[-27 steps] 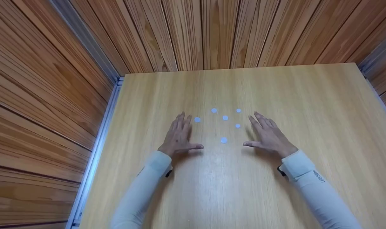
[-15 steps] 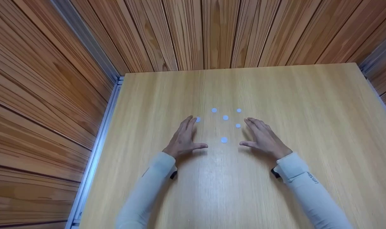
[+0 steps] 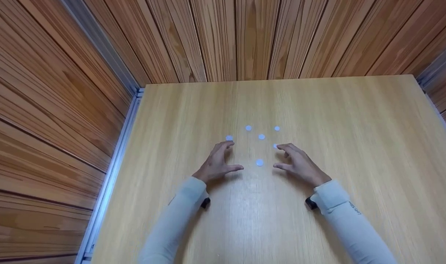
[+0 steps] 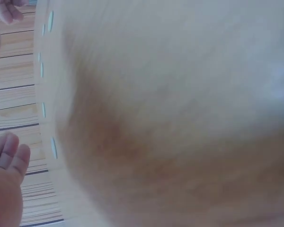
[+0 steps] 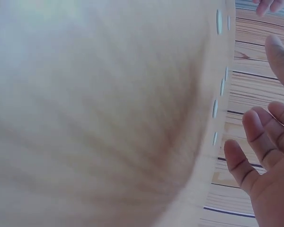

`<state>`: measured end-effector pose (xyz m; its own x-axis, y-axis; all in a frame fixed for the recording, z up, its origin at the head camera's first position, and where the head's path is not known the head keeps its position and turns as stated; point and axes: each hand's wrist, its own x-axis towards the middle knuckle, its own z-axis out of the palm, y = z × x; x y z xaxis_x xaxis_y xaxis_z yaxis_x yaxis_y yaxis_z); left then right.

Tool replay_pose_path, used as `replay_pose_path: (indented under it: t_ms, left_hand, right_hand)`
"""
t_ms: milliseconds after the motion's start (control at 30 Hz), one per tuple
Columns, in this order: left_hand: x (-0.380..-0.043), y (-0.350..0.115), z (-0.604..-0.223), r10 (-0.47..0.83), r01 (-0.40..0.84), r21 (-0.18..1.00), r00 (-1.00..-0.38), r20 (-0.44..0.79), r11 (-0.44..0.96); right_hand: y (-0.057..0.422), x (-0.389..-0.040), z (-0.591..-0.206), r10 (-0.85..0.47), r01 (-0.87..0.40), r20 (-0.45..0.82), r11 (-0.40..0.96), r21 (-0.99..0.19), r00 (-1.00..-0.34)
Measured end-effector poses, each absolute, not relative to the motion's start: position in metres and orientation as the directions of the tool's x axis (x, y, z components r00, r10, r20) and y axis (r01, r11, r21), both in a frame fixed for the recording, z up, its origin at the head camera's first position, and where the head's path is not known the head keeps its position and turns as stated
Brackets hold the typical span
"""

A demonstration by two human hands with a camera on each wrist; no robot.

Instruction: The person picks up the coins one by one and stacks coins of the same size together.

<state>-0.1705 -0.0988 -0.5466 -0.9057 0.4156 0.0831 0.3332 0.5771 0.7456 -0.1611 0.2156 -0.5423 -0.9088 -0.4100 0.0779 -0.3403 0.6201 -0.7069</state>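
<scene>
The left hand [image 3: 216, 164] and right hand [image 3: 302, 165] grasp nothing, thumbs spread from loosely bent fingers above the table [image 3: 336, 117]. Six pale discs lie on it: the nearest disc [image 3: 259, 162] between the thumbs, the leftmost disc [image 3: 229, 138] just beyond the left hand, another disc [image 3: 275, 146] partly hidden by the right, contact unclear, and three farther off. A low fingertip could nudge one askew; such flat discs might resist pinching.
</scene>
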Motion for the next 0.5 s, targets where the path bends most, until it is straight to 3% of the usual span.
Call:
replay_pose_path:
  t_ms: [500]
  left_hand:
    - [-0.178, -0.085, -0.552, 0.404, 0.254, 0.816, -0.914, 0.027, 0.52]
  right_hand:
    - [0.198, -0.168, -0.548, -0.419, -0.327, 0.076, 0.569, -0.755, -0.905]
